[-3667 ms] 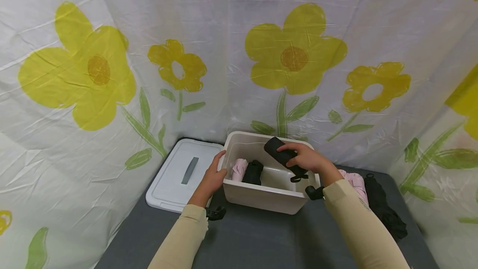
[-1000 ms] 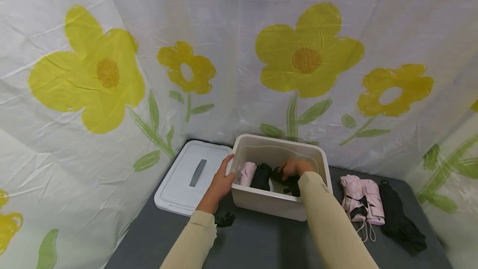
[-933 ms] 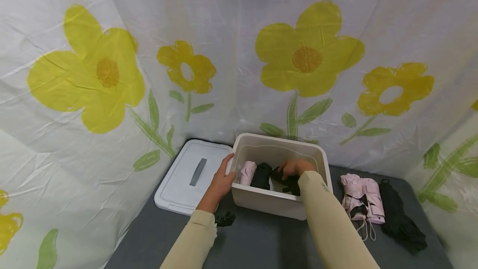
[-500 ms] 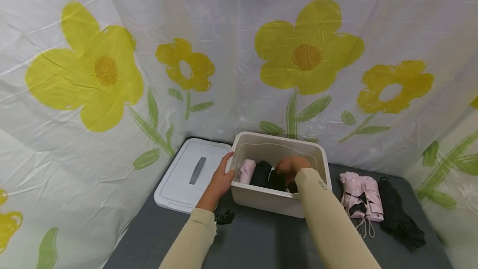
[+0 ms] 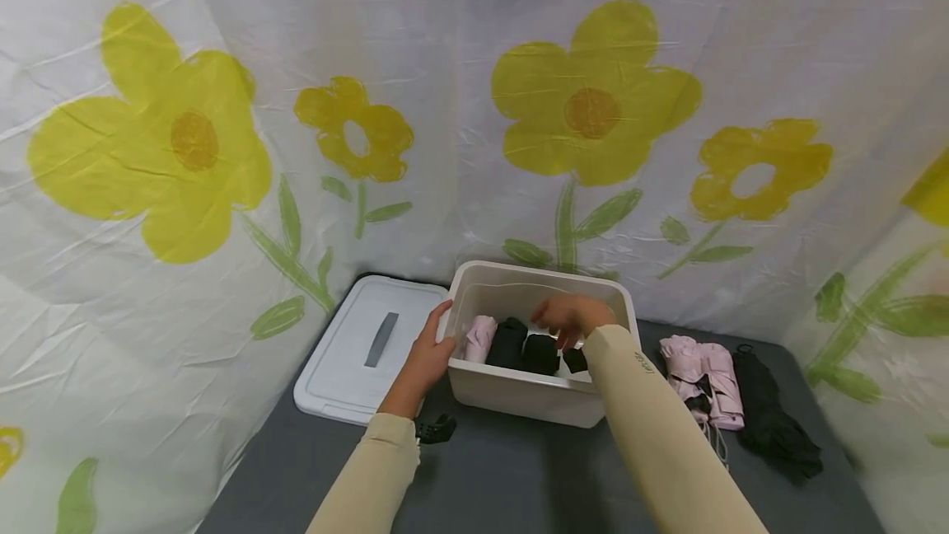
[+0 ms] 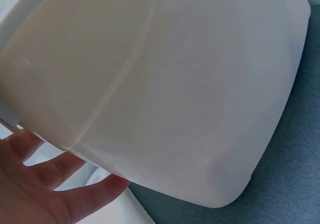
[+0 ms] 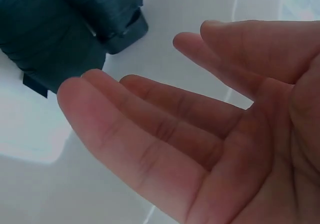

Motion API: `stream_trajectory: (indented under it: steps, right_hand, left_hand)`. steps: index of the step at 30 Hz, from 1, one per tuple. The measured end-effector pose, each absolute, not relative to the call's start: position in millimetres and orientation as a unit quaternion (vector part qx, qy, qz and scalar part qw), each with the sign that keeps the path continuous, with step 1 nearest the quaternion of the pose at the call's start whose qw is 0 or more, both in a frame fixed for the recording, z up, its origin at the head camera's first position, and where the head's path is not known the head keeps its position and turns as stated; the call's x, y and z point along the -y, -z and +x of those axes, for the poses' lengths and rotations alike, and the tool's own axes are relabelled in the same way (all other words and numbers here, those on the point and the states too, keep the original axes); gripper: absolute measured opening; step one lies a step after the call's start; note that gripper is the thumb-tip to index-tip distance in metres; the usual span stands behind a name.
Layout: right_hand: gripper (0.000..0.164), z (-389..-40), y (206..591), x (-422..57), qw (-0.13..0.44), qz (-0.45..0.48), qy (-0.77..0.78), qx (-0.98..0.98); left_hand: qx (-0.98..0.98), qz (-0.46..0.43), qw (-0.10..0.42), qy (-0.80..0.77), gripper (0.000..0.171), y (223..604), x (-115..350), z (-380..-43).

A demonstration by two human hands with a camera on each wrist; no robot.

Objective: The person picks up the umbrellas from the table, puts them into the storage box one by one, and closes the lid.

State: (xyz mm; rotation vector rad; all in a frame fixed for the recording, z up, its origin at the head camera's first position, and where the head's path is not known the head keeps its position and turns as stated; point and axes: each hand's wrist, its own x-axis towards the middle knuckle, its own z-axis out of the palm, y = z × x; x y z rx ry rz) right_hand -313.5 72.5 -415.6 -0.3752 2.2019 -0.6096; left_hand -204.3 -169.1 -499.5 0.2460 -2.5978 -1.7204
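Looks approx half done: 3 rolls, prob. folded umbrellas, are in the box (image 5: 519, 399), btwn the 2 hands. Going from the L hand (image 5: 428, 353) toward the R hand (image 5: 574, 316): a pink roll (image 5: 480, 339), a black roll (image 5: 507, 344), then a 2nd black roll (image 5: 540, 355) just below the R fingertips, all side by side. Left to do, I'd judge: a pink roll w/ a cord (image 5: 680, 357), another pink roll (image 5: 722, 394) next to it and a longer, looser black bundle (image 5: 767, 410), all on the table (image 5: 504, 476) out past the R hand, to the R of its forearm. The lid (image 5: 348, 353) is off too, lying flat to the L of the L hand. Re hands: L hand is at the box's end nearest it, fingers fairly straight against the outside, thumb by the near corner, seemingly steadying it; fingertips partly hidden, so can't tell how hard it presses. R hand is over the inside of the box, palm bare, fingers extended & thumb well apart, holding nth. Its fingertips are v. close to the 2nd black roll; can't tell if they touch.
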Motion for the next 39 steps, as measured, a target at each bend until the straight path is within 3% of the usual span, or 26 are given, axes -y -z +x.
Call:
stream_trajectory:
  steps: [12, 22, 29, 39]
  right_hand:
    - [0.045, -303.4, 400.6, -66.5, 0.377, -0.166, 0.244, -0.878]
    - [0.042, -293.8, 389.1, -68.4, 0.308, -0.226, 0.193, -0.904]
    - [0.039, -285.4, 387.4, -78.3, 0.200, -0.308, 0.143, -0.919]
    - [0.038, -273.6, 394.3, -96.3, 0.164, -0.273, 0.204, -0.926]
  left_hand:
    - [0.829, 0.074, 0.010, 0.555, 0.064, 501.0, 171.9, -204.9]
    - [0.825, 0.069, 0.009, 0.561, 0.065, 499.8, 171.3, -203.5]
    - [0.826, 0.067, 0.008, 0.560, 0.065, 499.9, 169.2, -203.8]
    - [0.826, 0.066, 0.010, 0.560, 0.065, 501.8, 169.4, -205.9]
